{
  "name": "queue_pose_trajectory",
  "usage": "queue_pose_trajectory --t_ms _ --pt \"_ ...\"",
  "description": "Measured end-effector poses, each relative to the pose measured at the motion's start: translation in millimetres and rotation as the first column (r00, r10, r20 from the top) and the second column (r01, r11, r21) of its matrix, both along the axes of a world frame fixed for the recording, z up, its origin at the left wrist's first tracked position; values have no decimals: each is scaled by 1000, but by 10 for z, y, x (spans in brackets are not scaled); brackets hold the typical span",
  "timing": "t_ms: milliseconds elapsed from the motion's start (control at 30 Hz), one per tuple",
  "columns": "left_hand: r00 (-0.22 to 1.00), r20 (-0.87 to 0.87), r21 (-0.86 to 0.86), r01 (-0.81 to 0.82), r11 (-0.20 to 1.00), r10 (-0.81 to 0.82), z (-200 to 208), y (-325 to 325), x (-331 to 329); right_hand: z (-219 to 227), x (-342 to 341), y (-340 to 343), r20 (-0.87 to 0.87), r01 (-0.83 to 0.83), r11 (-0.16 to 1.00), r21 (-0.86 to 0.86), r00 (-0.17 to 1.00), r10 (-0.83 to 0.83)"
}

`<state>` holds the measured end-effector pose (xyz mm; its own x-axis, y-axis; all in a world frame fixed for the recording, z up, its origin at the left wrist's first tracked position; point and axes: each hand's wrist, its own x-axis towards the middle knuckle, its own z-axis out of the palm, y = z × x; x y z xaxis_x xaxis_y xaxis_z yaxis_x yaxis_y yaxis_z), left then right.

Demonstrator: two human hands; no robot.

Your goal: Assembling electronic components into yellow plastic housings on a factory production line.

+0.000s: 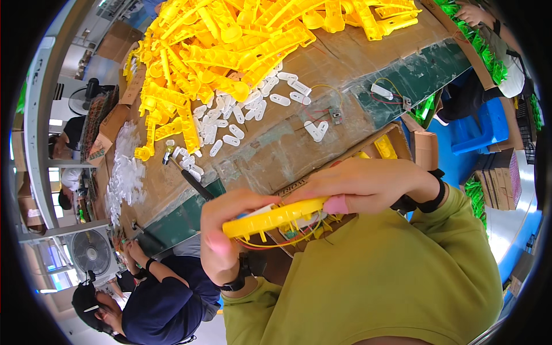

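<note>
- Yellow shell [275, 219] before the chest, off the bench's [253, 155] near edge; left hand [220, 227] clamped on one end, right hand [362, 179] the other, likely for steadiness.
- Black-handled tool [195, 184] at that edge, handle personward, probably for quick pickup.
- White pieces [280, 100], yellow heap [276, 54] farther back, presumably stock.

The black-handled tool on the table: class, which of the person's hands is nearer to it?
Left. The left hand is just to the lower right of the black-handled tool in the picture; the right hand is farther right, on the yellow part.
</note>
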<state>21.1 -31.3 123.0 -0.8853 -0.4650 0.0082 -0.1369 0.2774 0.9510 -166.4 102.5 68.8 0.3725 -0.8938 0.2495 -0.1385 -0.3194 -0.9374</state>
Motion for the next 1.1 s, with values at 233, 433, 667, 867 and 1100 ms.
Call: queue_pose_trajectory --t_ms 233,433,667,867,1100 --pt "986 -163 -137 -48 989 26 -245 155 163 98 41 77 -66 -94 992 82 993 99" --pt "1000 13 -63 5 998 -4 -397 2 287 -145 110 22 -39 -77 992 95 996 81" --pt "955 225 210 148 966 -195 -990 -204 415 -618 315 -34 -103 -199 865 461 956 275" --pt "868 496 -109 69 992 -6 -1281 -95 201 -446 -359 -497 -536 121 964 239 843 27" --pt "948 308 -586 253 770 -77 -1267 -43 71 -705 -1224 -1317 -635 454 629 -631 164 -755"
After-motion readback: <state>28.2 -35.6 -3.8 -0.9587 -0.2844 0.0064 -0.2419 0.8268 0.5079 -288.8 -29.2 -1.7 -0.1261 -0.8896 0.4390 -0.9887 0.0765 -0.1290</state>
